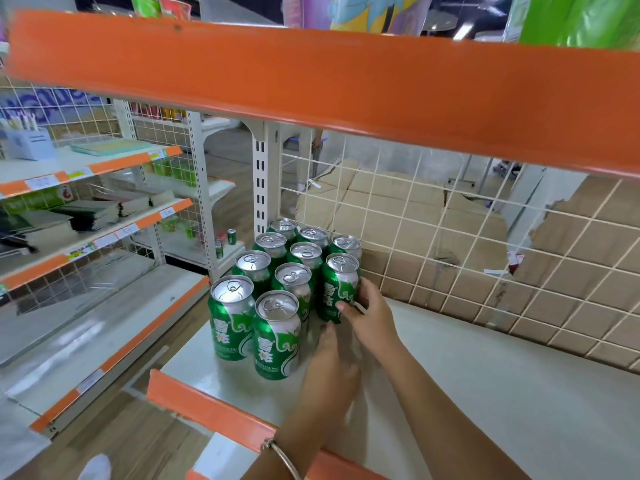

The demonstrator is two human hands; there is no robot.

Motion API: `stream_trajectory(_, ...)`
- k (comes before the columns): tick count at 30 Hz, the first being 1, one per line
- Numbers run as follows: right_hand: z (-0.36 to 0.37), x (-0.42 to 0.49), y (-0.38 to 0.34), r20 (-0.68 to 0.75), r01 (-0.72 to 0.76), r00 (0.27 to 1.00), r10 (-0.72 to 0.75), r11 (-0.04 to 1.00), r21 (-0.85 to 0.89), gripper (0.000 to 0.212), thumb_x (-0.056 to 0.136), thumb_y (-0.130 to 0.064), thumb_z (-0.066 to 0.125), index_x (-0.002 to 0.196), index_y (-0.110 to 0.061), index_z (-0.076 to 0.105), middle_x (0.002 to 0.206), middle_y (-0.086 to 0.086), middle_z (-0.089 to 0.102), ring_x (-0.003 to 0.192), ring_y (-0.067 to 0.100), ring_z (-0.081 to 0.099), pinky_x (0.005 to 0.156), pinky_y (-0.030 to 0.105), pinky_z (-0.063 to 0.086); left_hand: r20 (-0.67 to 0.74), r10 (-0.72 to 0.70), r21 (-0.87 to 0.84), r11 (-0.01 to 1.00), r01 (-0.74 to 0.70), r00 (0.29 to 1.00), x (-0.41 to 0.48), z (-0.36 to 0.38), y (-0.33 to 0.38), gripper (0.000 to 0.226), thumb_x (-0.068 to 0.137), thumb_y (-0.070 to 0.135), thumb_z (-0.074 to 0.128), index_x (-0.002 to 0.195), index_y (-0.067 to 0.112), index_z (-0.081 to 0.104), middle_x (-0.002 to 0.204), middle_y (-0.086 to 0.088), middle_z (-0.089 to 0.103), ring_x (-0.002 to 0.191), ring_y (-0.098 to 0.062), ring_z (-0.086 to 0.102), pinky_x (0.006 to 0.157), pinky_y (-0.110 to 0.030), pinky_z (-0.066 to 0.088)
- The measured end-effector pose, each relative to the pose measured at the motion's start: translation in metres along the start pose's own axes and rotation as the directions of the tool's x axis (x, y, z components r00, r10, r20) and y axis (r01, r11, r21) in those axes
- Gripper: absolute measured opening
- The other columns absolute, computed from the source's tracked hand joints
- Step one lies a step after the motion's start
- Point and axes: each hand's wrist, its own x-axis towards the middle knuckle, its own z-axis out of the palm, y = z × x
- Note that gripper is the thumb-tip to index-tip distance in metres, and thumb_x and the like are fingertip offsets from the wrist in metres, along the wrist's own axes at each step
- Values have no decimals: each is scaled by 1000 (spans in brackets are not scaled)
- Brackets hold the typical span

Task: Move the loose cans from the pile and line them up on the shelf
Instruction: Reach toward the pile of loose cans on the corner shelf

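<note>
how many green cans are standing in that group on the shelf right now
9 green cans on the shelf: four down the left column, three in the middle, two on the right, the nearer one touched by the right hand. More could be hidden behind.

1 head view looks down, close, onto the shelf [485, 375].

Shop: price-tagged shelves [104, 237], stocked cans [277, 334]

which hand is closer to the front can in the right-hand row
Right. The right hand touches that can on its right side, fingers on the label. The left hand rests on the shelf in front, apart from it.
</note>
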Motion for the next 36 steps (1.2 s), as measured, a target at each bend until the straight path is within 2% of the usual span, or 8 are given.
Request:
stream_trajectory(3,2,1,1,-6,29,1000,-29,999,24,45,84,-6,66,121,-28,55,113,-11,63,113,11,58,92,22,43,0,-49,4,999,49,999,6,-6,-8,74,90,21,54,151,16,13,143,-10,43,130,-24,43,104,-28,36)
stream_trajectory(6,4,-2,4,16,22,1000,-22,999,42,48,86,-8,62,129,-28,53,121,-12,64,115,8,57,100,32,46,46,-29,1,1000,29,998,12,-17,-17,65,90,19,56,148,16,26,121,-5,56,110,-19,55,91,-25,42)
stream_trajectory(11,6,-4,5,25,-10,1000,8,999,49,53,91,-9,57,139,-28,44,127,-9,60,119,8,54,99,27,43,160,36,36,998,-43,986,8,-25,-20,66,89,23,58,147,21,27,140,-2,47,125,-14,47,103,-22,36)
stream_trajectory(18,5,-10,-6,23,-47,999,46,998,29,49,92,-11,56,136,-27,44,119,-14,58,110,3,51,90,20,38,155,51,51,997,-59,987,7,-26,-21,61,91,24,56,145,23,30,136,-2,49,120,-14,49,91,-17,35)
stream_trajectory(24,-5,-38,-14,-159,-156,974,161,987,44,37,87,-7,61,123,-12,58,111,-3,62,107,11,57,90,19,42,197,-3,-61,998,16,980,2,-23,-13,62,86,34,64,141,19,40,134,-4,53,119,-14,51,95,-23,42)
stream_trajectory(28,-52,-65,-20,-187,-219,957,221,975,32,36,85,-4,60,120,-11,62,109,-4,63,104,11,60,96,25,47,185,22,-188,982,14,982,6,-5,27,70,84,33,68,143,16,36,143,-3,45,122,-12,46,98,-21,37)
stream_trajectory(31,-113,-98,-15,-262,-288,918,297,955,73,34,88,-7,59,122,-14,60,109,-7,63,102,8,59,88,17,47,239,116,-192,979,-70,964,-4,28,71,82,79,38,72,146,17,29,147,-3,40,130,-15,42,99,-20,36)
stream_trajectory(36,-238,-178,6,-439,-351,832,340,935,58,42,87,-12,65,128,-14,56,121,-3,60,115,11,56,89,19,41,427,228,-246,960,-130,875,-44,117,156,89,78,41,72,149,20,21,154,-3,28,140,-20,31,113,-36,32)
